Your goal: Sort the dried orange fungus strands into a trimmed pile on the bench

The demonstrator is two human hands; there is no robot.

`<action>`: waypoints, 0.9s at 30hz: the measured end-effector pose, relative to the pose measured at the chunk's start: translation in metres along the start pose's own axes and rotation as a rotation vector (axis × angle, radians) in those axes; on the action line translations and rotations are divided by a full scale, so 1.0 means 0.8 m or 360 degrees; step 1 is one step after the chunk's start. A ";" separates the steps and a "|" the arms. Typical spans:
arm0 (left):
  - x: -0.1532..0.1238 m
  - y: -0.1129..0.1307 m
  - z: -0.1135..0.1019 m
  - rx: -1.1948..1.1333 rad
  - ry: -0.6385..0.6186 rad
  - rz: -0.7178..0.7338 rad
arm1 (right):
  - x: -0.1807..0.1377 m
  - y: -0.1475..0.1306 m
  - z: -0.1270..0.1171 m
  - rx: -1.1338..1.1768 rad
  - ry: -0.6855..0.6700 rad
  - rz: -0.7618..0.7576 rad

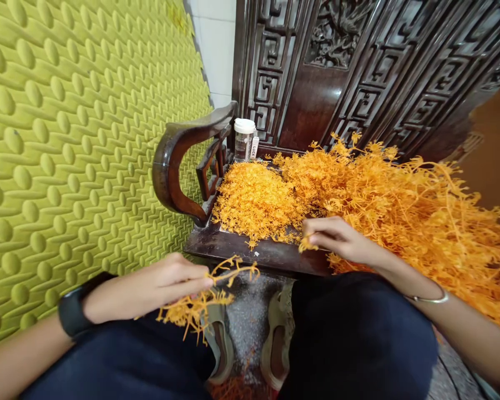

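Note:
My left hand [175,280] is closed on a bunch of branching orange plastic stems [195,311], which hangs over my lap with one stem sticking out to the right. Over the front edge of the dark wooden bench [233,247], my right hand [333,236] pinches a small orange plastic piece [306,243]. Just beyond it lies a heap of short orange pieces [256,197] on the seat. To the right spreads a large tangled pile of longer orange stems [412,205], partly behind my right forearm.
A clear jar with a white lid [244,139] stands behind the heap, beside a small white box [254,148]. The curved wooden armrest [166,161] borders the seat's left, near a yellow-green textured wall [87,139]. Brown cardboard [498,144] is at right.

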State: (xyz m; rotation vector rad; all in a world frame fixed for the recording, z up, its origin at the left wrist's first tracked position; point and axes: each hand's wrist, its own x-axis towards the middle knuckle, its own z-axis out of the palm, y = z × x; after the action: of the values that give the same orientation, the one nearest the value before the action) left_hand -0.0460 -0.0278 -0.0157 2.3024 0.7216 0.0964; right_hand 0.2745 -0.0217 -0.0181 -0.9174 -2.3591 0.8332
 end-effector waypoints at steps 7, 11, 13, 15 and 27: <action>0.006 0.004 -0.003 -0.0116 0.0318 0.0011 | -0.005 0.007 -0.008 0.0005 0.0177 0.0243; 0.019 0.010 -0.005 -0.0251 0.0581 -0.0109 | 0.005 0.007 -0.003 0.0064 0.0431 0.0424; 0.024 0.009 -0.006 -0.0315 0.0647 -0.0132 | 0.011 0.011 -0.002 0.0048 0.0594 0.0461; 0.029 0.009 -0.008 -0.0330 0.0652 -0.0113 | 0.019 0.017 0.001 0.0043 0.0653 0.0470; 0.052 0.029 -0.015 -0.0148 0.0843 0.0041 | 0.055 0.065 0.002 0.0080 0.0727 0.0335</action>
State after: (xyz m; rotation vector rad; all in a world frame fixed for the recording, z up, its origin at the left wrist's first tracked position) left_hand -0.0032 -0.0124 0.0028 2.2092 0.9225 0.7568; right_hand 0.2665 0.0402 -0.0452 -1.2052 -1.8650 0.6699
